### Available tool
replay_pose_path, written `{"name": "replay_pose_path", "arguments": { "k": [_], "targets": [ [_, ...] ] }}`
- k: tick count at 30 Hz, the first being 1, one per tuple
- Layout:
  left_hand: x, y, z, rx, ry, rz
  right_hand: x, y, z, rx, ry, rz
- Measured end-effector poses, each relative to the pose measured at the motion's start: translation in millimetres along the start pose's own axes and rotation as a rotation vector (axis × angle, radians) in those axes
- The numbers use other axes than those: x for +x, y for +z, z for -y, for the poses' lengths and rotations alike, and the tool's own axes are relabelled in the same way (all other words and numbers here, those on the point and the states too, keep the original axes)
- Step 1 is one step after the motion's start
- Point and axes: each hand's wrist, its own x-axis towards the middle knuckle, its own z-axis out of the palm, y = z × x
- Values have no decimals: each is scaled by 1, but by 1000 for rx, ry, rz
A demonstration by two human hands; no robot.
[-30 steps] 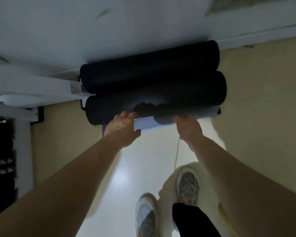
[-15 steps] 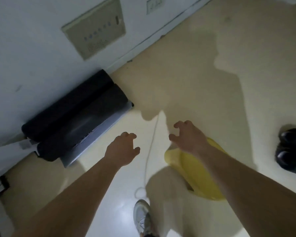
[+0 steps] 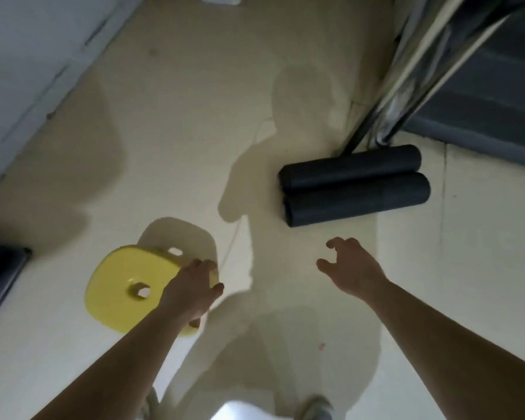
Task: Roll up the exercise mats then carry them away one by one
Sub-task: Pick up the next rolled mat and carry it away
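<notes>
1. Across cream floor, saw two rolled mats touching side by side (beside metal legs).
2. Held right hand spread wide, empty, short of them.
3. Hung left hand loosely curled over yellow stool.

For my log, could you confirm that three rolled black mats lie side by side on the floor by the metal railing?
Not quite: the head view shows two rolled black mats, not three, side by side on the floor by the metal railing.

no readable text, labels, brands or numbers anywhere: none on the rolled mats, the yellow stool or the floor
</notes>
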Motion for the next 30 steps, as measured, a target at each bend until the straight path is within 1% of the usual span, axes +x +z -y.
{"name": "replay_pose_path", "arguments": {
  "k": [3, 5, 9, 13, 17, 21, 24, 28, 30],
  "targets": [
    [30, 29, -101, -42, 24, 12, 26, -49, -117, 46, 119, -20],
    [57, 46, -152, -50, 28, 10, 52, -72, -173, 81, 177, -41],
    [126, 78, -230, -90, 14, 7, 127, -96, -252, 122, 229, -90],
    [206, 110, -286, -226, -88, -23, 222, -103, -314, 158, 278, -112],
    [287, 153, -315, -318, -193, -105, 315, -89, -363, 189, 286, -91],
    [358, 195, -322, -382, -372, -260, 405, -71, -405, 224, 276, -114],
    [395, 219, -328, -491, -530, -357, 470, -67, -435, 334, 252, -190],
    [433, 229, -331, -501, -740, -544, 537, -70, -463, 437, 273, -278],
    [446, 230, -324, -609, -822, -624, 553, -70, -472, 468, 256, -319]
  ]
}}
